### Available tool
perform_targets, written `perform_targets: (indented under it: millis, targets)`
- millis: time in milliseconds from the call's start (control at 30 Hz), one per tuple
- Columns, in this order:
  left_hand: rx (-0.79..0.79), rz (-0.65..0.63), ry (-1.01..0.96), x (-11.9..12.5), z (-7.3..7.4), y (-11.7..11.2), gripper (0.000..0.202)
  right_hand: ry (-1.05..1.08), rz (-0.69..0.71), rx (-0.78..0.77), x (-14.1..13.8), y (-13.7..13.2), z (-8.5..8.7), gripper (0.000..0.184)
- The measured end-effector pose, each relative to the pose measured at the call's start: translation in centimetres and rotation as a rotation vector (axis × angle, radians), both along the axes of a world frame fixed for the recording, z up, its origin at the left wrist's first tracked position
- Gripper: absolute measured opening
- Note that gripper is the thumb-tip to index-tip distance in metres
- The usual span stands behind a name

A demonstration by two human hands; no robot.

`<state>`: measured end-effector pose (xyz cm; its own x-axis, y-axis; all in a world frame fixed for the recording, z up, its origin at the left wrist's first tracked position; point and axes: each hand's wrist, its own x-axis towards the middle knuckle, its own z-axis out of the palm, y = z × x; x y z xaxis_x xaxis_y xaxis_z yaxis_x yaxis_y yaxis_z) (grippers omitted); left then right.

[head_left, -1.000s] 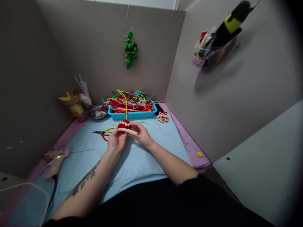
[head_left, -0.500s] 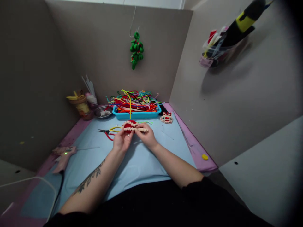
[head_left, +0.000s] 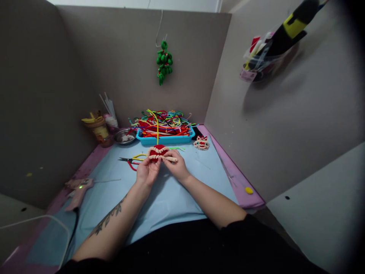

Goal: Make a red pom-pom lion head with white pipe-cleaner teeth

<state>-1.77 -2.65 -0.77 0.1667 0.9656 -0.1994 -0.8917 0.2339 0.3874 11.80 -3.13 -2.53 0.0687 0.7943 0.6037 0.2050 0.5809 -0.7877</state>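
Between my hands, above the blue cloth, is a red fuzzy craft piece point(head_left: 158, 149) edged with wavy cream trim. My left hand point(head_left: 147, 173) is closed on its lower left side. My right hand point(head_left: 177, 166) pinches the cream twisted strip point(head_left: 170, 159), whose free end sticks out to the right over the fingers. Just left of the piece lie scissors point(head_left: 131, 160) with one yellow and one red handle, partly hidden behind my left hand. A finished-looking cream and red face ornament point(head_left: 201, 143) rests farther right on the cloth.
A blue tray point(head_left: 167, 140) heaped with colourful pipe cleaners stands at the back. Beside it are a metal bowl point(head_left: 124, 136) and a cup point(head_left: 99, 130). A pink glue gun point(head_left: 79, 191) with a lit green light lies at left. Partition walls enclose the table.
The right hand has shifted slightly on the cream strip, and more of the red piece's top shows. The whole view has moved slightly; both hands keep their hold.
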Motion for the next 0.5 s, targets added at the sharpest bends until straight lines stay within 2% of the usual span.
perform_targets:
  millis: [333, 500]
  targets:
    - [0.005, 0.034, -0.01, 0.14, 0.07, -0.07, 0.039, 0.017, 0.017, -0.058, -0.08, 0.09, -0.24, 0.007]
    - [-0.031, 0.054, -0.018, -0.09, -0.06, 0.2, 0.038, 0.183, 0.109, -0.151, -0.15, 0.05, -0.66, 0.02]
